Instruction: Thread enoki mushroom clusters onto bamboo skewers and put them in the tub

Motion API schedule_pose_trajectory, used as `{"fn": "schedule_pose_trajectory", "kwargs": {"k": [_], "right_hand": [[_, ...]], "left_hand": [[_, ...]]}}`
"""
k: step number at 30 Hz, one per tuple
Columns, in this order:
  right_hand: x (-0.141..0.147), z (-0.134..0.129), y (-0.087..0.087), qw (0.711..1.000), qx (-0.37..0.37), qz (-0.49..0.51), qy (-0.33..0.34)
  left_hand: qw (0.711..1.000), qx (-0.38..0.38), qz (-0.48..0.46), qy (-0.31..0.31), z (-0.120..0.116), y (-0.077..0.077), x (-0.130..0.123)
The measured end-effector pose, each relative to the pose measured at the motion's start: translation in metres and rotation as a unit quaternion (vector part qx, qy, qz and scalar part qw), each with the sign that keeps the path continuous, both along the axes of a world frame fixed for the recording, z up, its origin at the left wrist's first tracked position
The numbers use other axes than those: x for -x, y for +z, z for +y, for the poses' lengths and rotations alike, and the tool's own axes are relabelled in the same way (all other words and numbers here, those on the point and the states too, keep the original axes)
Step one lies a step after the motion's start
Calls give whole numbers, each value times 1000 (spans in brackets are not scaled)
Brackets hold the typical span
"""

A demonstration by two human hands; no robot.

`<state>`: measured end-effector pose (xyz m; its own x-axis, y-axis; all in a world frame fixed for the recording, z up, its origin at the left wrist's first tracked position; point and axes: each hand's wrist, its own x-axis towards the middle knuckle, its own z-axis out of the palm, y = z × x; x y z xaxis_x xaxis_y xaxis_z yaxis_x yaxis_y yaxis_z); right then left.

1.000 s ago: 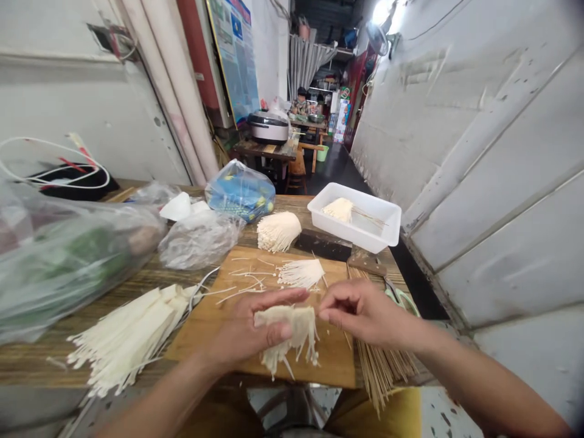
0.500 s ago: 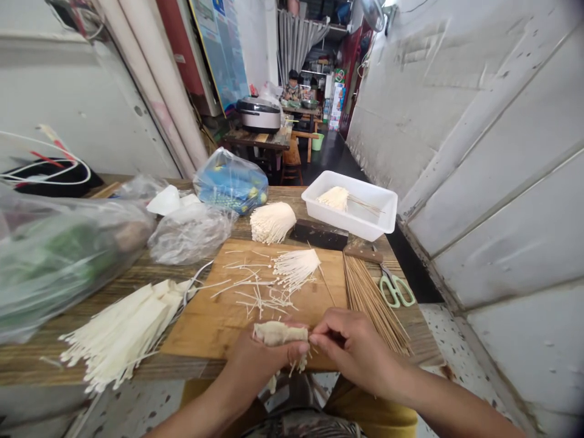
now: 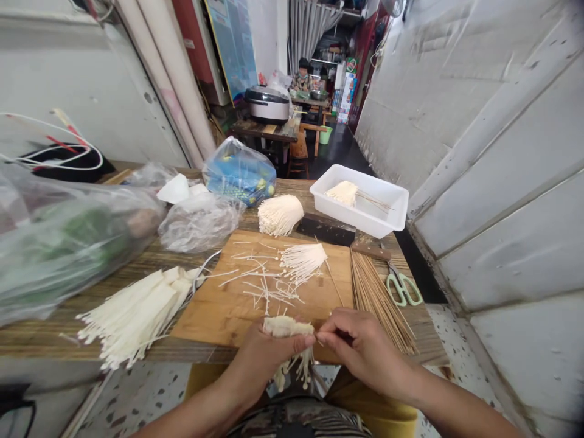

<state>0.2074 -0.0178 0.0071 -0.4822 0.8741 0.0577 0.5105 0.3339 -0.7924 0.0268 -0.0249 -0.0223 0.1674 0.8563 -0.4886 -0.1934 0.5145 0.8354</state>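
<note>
Left hand (image 3: pixel 255 365) is gripping an enoki cluster (image 3: pixel 287 327), thumb on top, at the board's near edge; strands are hanging below. Right hand (image 3: pixel 360 340) is pinching, fingertips closed, at the cluster's right end; can't make out what's between them. Cutting board (image 3: pixel 214 322) is carrying loose strands (image 3: pixel 269 293), a fanned enoki bunch (image 3: pixel 302 261) and a single skewer (image 3: pixel 335 283). Skewer bundle (image 3: pixel 376 304) is lying along the board's right side, scissors (image 3: pixel 404 289) just beside it. More enoki (image 3: pixel 132 319) is sitting left. Cleaver (image 3: pixel 325 229) is lying beyond the board; white tray (image 3: pixel 385 226) behind it is holding skewered enoki (image 3: pixel 343 193).
</note>
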Motion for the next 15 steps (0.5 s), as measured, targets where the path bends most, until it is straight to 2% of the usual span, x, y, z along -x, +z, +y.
{"fn": "schedule_pose_trajectory", "kwargs": {"k": [4,15], "right_hand": [[-3,0,2,1000,18,0,11],[-14,0,2,999,37,-15,10]], "left_hand": [[1000,15,2,12,-3,-1,1],[1000,21,-20,-7,-4,-2,1]]}}
